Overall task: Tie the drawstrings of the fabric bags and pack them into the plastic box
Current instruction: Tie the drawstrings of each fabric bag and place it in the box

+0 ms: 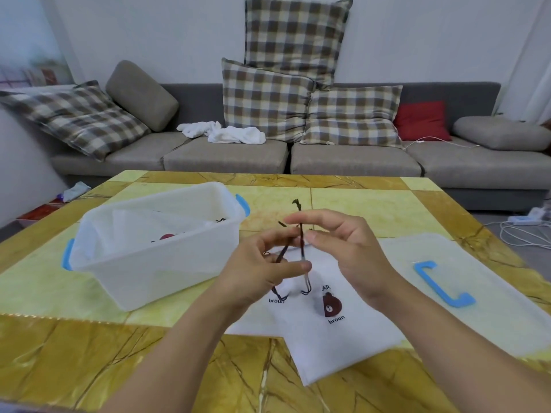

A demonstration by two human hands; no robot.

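Note:
A white fabric bag (pixel 334 341) with a brown bear print lies flat on the table in front of me. Its dark brown drawstrings (pixel 301 248) rise from the bag's mouth between my hands. My left hand (pixel 265 266) pinches the cords low down, thumb against fingers. My right hand (pixel 340 245) pinches them higher up, with the loose ends sticking out above my fingers. The translucent plastic box (pixel 125 263) with blue handles stands to the left, holding at least one white bag with a red-brown print.
The box's lid (pixel 465 263) with a blue handle lies flat on the table to the right, partly under the bag. The yellow marble-pattern table (pixel 89 353) fills the foreground. A grey sofa (pixel 226 153) with checked cushions stands behind it.

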